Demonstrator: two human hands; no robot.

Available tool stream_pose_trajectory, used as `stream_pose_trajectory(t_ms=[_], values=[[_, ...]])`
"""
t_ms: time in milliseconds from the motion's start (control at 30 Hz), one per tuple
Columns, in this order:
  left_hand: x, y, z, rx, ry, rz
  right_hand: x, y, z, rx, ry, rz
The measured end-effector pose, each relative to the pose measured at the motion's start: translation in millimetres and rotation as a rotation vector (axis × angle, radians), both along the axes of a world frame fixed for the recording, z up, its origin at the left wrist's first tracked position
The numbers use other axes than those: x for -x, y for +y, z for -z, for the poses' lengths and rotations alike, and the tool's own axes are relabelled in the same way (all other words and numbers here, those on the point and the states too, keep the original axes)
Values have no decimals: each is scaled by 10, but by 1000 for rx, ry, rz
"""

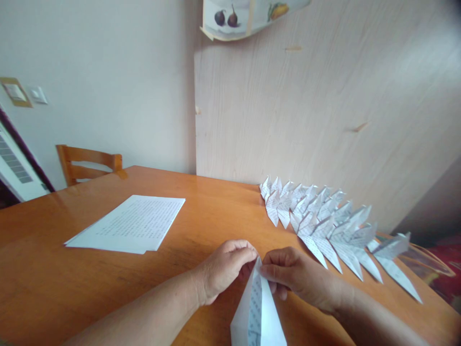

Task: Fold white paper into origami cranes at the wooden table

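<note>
Folded printed paper (256, 310) in both hands, at lower middle of view over bench (216, 206), narrow tip pointing away from person; left hand (228, 269): fingers closed in pinch at tip; right hand (297, 276): fingers closed on right edge, just below tip; rows of folded paper pieces (324, 226) on bench, right; stack of printed sheets (127, 226) flat, left
</note>
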State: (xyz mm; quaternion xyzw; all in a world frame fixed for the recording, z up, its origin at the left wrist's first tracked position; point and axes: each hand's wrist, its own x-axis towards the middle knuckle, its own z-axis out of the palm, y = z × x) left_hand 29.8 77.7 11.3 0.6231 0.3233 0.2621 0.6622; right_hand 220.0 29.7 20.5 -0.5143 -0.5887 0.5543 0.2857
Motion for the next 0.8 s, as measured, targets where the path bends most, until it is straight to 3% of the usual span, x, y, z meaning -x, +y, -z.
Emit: stream_pose_trajectory(t_ms=[433,633,800], values=[[-4,-26,28,-84,33,-6,-9,-7,-5,-31,-54,18],[-10,-53,-1,-411,74,-129,-129,52,-29,-28,-161,129],[24,-180,1,-749,186,-15,-280,104,14,-34,-211,175]])
